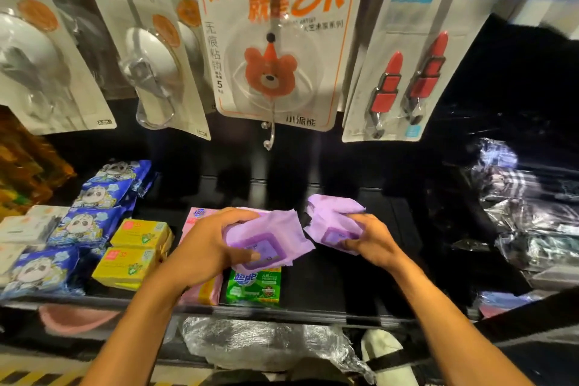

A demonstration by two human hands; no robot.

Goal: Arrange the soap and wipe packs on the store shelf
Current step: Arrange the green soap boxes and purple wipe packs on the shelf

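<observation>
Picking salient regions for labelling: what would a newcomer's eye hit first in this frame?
First, the two hands at mid-shelf: the left hand grips a purple wipe pack, and the right hand grips a second purple pack. Above them hangs the orange bear hook card. The yellow soap boxes sit to the left.

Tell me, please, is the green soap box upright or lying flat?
Lying flat: the green soap box shows its printed face upward, partly hidden by the purple pack in the left hand.
</observation>
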